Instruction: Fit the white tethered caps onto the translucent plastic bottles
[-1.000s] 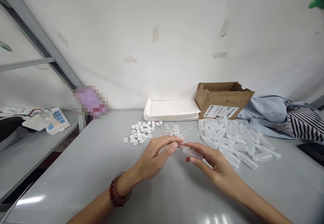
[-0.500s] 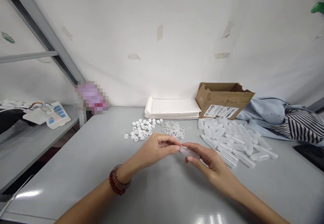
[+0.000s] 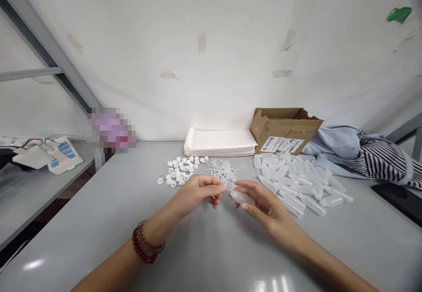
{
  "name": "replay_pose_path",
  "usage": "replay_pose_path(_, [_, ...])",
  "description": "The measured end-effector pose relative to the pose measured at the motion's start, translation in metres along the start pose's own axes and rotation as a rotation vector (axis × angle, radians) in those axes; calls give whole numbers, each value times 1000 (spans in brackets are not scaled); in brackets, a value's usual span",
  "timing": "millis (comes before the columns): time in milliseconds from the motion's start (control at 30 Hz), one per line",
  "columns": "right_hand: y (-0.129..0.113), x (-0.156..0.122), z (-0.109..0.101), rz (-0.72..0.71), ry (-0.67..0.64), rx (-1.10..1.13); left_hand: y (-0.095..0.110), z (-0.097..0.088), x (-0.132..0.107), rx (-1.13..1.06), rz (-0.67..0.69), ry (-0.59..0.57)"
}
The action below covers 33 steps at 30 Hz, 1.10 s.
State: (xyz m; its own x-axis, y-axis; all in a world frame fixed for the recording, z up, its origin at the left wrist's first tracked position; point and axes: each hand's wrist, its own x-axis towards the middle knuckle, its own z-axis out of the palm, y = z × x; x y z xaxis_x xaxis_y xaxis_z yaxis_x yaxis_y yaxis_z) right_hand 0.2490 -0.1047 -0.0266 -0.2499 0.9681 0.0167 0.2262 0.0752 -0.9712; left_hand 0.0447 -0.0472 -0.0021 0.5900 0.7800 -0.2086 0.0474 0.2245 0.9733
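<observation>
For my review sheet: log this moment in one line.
right hand: holds clear vial | left hand: pinches small ring at vial mouth | nearby: white caps, vial pile

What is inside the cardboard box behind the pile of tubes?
The cardboard box is open, but only its flaps and label show. Its inside is hidden by the front wall, so the contents cannot be told.

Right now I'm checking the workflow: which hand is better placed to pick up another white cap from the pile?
Probably the left hand. The white caps lie just beyond it on the table, while the right hand holds the clear tube, and sits nearer the pile of tubes.
</observation>
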Motion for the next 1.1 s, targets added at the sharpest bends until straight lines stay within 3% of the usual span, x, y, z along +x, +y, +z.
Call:
replay_pose_path(167, [0,-1,1,-61,26,44,-4,3,1,-131,-93,-59])
replay_pose_path(433, [-1,0,0,-259,-26,-148,-10,14,2,-162,-148,-67])
replay_pose_path(633, [-4,1,3,-124,23,-19,-7,10,3,-85,-124,-81])
replay_pose_path(700, [-4,1,3,-26,1,123,-6,7,3,16,-64,-47])
replay_pose_path(833, [-5,3,4,154,-69,476,-8,8,0,344,209,165])
replay_pose_path(1000, [-6,3,12,210,-92,811,-13,19,-7,617,609,170])
replay_pose_path(1100, [-5,1,17,238,-74,912,-17,23,-8,679,695,184])
